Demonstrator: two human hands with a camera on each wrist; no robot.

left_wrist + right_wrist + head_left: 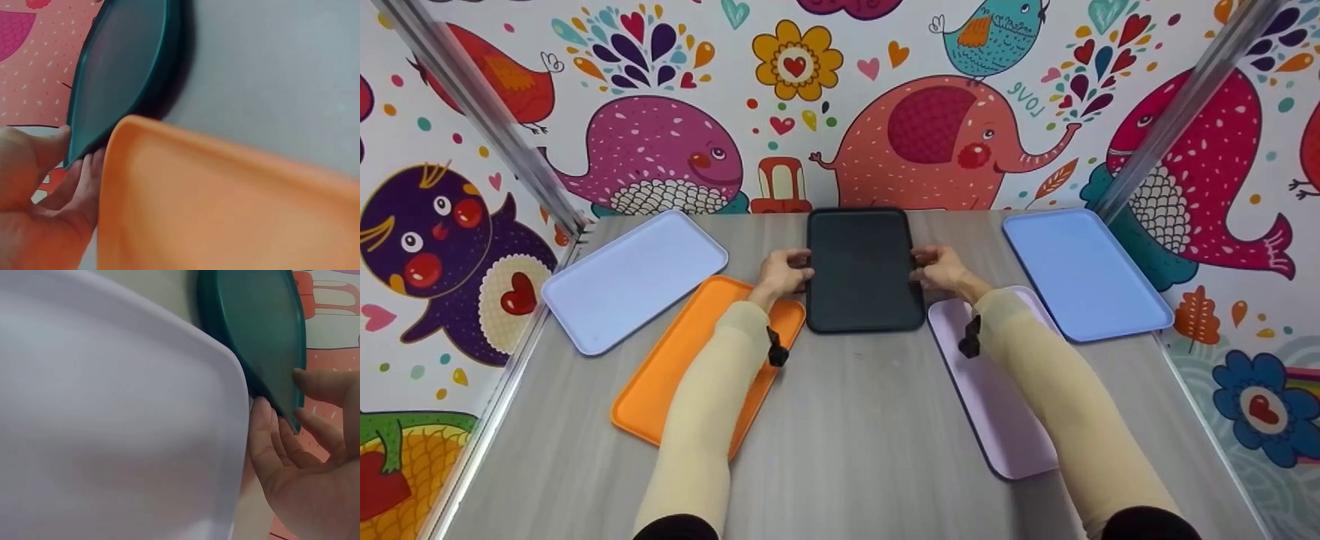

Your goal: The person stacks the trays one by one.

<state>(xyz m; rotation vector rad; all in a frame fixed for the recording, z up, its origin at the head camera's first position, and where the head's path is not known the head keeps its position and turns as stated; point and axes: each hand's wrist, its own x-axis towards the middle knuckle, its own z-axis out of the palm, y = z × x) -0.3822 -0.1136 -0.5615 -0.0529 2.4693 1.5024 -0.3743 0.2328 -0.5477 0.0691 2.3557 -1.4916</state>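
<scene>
Table [855, 435], far edge, by the printed wall [840, 112]: dark green tray [859, 274] there. Left hand [784, 276] grasps its left side, thumb at the rim; right hand [943, 270] grasps the right side likewise. Orange tray [667, 367] near the left hand, lilac tray [991, 390] near the right; pale periwinkle tray [635, 283] farther left, blue tray [1087, 274] farther right.

Free table [866, 427] between orange tray [677, 364] and lilac tray [997, 397]; dark tray [862, 270] blocks far end.
</scene>
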